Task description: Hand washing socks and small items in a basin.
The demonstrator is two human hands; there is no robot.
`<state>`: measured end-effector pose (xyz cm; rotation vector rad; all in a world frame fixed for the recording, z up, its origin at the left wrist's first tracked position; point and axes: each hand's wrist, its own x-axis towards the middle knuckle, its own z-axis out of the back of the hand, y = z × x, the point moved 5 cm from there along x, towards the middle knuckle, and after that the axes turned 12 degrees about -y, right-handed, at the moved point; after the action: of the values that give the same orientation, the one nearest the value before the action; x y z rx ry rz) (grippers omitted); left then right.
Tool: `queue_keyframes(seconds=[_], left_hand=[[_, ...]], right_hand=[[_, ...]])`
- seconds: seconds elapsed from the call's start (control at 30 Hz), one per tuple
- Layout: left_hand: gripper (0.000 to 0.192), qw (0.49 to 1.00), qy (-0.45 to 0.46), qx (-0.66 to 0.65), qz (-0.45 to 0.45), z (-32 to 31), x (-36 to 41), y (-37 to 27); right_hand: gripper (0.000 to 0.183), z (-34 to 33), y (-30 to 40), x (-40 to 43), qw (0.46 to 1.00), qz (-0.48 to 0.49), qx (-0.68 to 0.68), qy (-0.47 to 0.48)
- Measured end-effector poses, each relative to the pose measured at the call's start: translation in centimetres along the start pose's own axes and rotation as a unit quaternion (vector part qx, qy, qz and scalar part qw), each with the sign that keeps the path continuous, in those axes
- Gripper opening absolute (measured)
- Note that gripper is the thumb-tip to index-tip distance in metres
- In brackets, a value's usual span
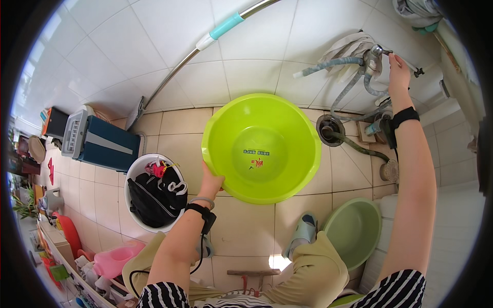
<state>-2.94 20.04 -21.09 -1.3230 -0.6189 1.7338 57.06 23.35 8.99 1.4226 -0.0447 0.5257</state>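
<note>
My left hand [211, 181] grips the near left rim of a large lime-green plastic basin [265, 111], thumb over the edge. The basin's inside shows printed writing on its bottom and no laundry. Up at the right, my right hand [399, 73] holds the lever handle [386, 52] of a wall tap [373, 57]. A grey corrugated hose [333, 63] reaches left from the tap, its pale open end pointing towards the space above the basin. Whether water runs cannot be seen. To the left of my left hand, a white tub [133, 167] holds dark clothes [154, 200] and a red piece.
A floor drain [330, 131] with a hose lies right of the basin. A pale green basin [356, 231] stands by my right leg. At left are a blue mop bucket [109, 140], a leaning mop [185, 61] and a pink bottle [117, 260]. A grey cloth [346, 48] hangs behind the tap.
</note>
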Motion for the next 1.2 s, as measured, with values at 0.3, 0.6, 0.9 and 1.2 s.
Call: queue_keyframes(seconds=[0.3,0.6,0.9,1.2], left_hand=[[0.077,0.999,0.005,-0.043,-0.004,-0.5,-0.4,-0.9],[0.088,0.994,-0.073,0.08,0.01,8.4,1.9,-4.9],[0.054,0.98,-0.112,0.117,-0.113,26.7,-8.2,-22.2],[0.033,0.992,-0.127,-0.007,-0.026,36.7,-11.4,-12.7]], right_hand=[[0.019,4.8,-11.2,-20.9,0.981,0.021,-0.077,0.179],[0.029,14.6,-14.2,-36.8,0.811,-0.007,-0.282,0.512],[0.031,17.0,-11.7,-36.4,0.834,-0.091,-0.205,0.504],[0.032,10.6,0.8,-35.7,0.823,-0.008,-0.151,0.548]])
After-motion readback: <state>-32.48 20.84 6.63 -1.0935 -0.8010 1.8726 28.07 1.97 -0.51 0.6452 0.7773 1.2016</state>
